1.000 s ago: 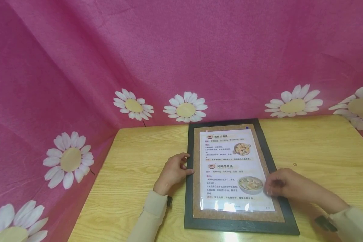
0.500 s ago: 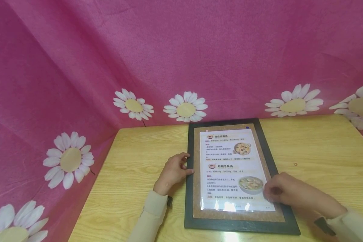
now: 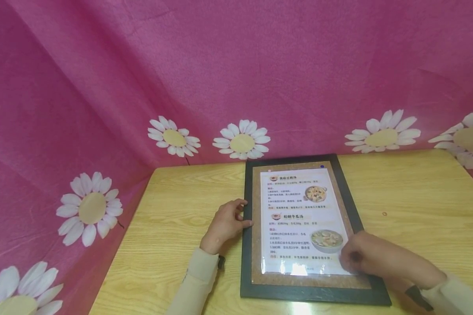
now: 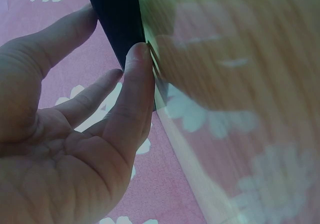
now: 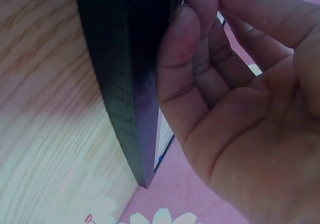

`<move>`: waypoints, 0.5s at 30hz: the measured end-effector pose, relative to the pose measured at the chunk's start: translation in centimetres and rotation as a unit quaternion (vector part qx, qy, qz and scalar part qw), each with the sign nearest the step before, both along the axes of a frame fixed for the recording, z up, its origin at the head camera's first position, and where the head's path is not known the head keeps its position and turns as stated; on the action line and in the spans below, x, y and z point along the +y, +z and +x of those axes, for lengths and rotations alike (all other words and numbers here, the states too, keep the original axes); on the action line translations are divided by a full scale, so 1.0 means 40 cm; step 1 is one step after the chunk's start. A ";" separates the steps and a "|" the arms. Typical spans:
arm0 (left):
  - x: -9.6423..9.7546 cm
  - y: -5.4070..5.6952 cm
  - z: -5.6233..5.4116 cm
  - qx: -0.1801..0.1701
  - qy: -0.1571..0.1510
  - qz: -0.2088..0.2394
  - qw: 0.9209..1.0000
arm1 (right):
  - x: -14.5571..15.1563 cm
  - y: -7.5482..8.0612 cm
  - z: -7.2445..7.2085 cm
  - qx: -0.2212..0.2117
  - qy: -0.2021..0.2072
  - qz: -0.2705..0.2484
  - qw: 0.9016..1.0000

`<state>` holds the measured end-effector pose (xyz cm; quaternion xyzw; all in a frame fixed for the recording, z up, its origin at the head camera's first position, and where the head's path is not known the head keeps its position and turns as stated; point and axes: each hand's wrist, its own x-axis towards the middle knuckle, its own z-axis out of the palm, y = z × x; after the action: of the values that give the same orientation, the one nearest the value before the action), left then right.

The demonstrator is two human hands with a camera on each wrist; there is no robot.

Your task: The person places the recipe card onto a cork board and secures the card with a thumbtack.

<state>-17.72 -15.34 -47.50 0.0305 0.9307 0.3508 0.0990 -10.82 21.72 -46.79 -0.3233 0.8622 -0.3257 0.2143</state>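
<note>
A black-framed corkboard [image 3: 311, 282] lies on the table, with a glossy recipe sheet [image 3: 287, 245] over its cork. My left hand [image 3: 225, 225] steadies the left side of the frame with thumb and fingertips; in the left wrist view, its fingers [image 4: 137, 84] reach along the black edge. My right hand [image 3: 372, 258] is at the sheet's lower right corner, fingers curled in a pinch. The right wrist view has the curled right fingers [image 5: 175, 59] close against the frame [image 5: 122, 99]; what they pinch is hidden.
A blue push pin [image 3: 322, 166] and a pale pink one [image 3: 270, 170] sit at the sheet's top corners. On the wooden table [image 3: 425, 188], right of the board, lies a red pin [image 3: 384, 214]. A pink cloth [image 3: 284, 78] with white daisies hangs behind.
My right hand has moved slightly down along the board's right side, onto the sheet's lower right corner. The left hand and the board have stayed put.
</note>
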 end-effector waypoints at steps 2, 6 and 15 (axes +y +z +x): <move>0.000 0.000 0.000 0.000 0.000 0.000 1.000 | -0.001 0.000 0.004 -0.009 0.002 0.004 1.000; 0.001 -0.002 0.000 0.000 0.003 -0.001 1.000 | -0.001 -0.001 0.011 -0.031 0.007 -0.002 0.999; 0.002 0.003 0.003 0.003 0.002 0.000 1.000 | -0.003 -0.010 0.023 -0.042 0.046 -0.054 0.997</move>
<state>-17.60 -15.26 -47.38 0.0301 0.9312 0.3505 0.0958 -9.92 21.61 -47.19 -0.3594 0.8179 -0.3749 0.2474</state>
